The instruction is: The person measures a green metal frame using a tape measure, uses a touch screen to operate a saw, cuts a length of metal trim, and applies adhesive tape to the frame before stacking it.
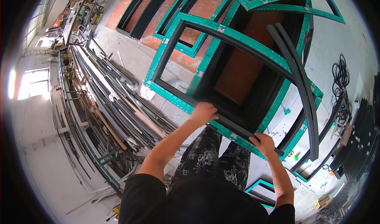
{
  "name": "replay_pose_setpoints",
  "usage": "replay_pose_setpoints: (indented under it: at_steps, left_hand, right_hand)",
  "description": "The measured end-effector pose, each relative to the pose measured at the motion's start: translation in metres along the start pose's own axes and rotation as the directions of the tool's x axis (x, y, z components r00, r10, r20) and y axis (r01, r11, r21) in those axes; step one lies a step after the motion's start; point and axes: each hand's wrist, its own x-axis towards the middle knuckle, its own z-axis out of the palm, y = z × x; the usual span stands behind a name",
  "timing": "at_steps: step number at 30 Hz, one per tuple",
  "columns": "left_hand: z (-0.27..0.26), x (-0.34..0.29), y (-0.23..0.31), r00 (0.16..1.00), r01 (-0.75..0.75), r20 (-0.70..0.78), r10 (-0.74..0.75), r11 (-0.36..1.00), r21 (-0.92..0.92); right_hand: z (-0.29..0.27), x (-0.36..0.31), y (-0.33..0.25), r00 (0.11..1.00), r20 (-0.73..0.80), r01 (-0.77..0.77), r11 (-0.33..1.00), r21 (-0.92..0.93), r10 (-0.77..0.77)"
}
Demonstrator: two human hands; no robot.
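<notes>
The left hand [204, 113] and right hand [264, 144] grip 1 straight dark-grey bar [236, 126]; a green-and-black rectangular frame [171, 97] extends beyond them.

On pale grey floor [336, 36]: long straight grey and dark bars [113, 89], heaped loosely along left; looped black cable [341, 71] at right; long dark strips [358, 137], stacked, far right; small rectangular black-and-green frame [257, 185] and small yellow-brown box [322, 201] near right. On mottled rust-red flat surface [122, 7], far centre, table or floor unclear: black rectangular frames [136, 19] left, green-edged black frame [188, 50] just right, larger green-edged black frame [273, 107] farther right.
</notes>
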Motion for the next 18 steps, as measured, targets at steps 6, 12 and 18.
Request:
replay_pose_setpoints:
  at_steps: [6, 12, 18]
  left_hand:
    - [0.017, 0.015, -0.006, 0.990, -0.077, -0.111, 0.085, 0.994, 0.072]
    - [0.022, 0.002, -0.002, 0.989, -0.058, -0.141, 0.053, 0.998, -0.036]
    - [0.025, 0.021, -0.003, 0.986, -0.085, -0.145, 0.086, 0.996, 0.014]
  right_hand:
    - [0.013, 0.007, 0.025, 0.998, 0.038, -0.040, 0.998, -0.041, 0.042]
    - [0.038, 0.006, 0.042, 0.998, -0.034, -0.059, 0.995, -0.082, 0.056]
    - [0.028, 0.022, 0.052, 0.993, -0.014, -0.115, 0.980, -0.160, 0.114]
